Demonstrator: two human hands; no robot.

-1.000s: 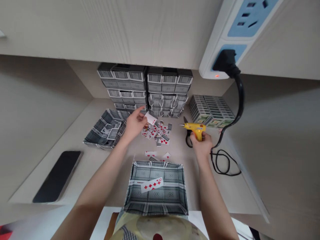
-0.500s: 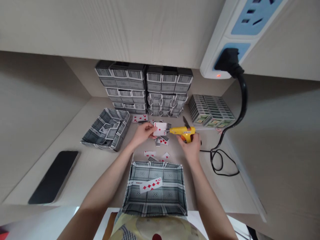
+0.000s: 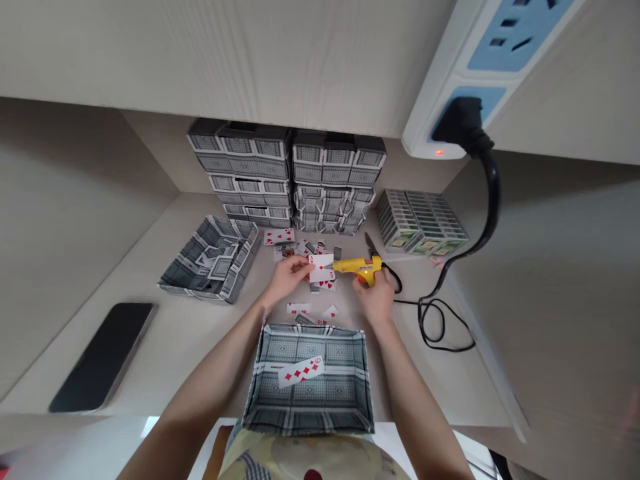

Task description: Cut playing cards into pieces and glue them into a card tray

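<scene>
An ace of diamonds card is pinched between the thumb and fingers of my left hand, face up above the table. My right hand is wrapped round the handle of a yellow glue gun, whose nozzle points left and meets the card's right side. Cut card pieces and whole cards lie around and beneath my hands. Nearest my body stands an open box made of cards, with a strip of diamonds inside.
Card-made boxes are stacked at the back. A card tray and a phone lie left. Card packs, scissors and a looped cable are right. A power strip hangs above.
The glue gun has moved slightly left and down, its nozzle now over the card's right part. My left hand and the card have dropped a little toward me. More of the scissors shows.
</scene>
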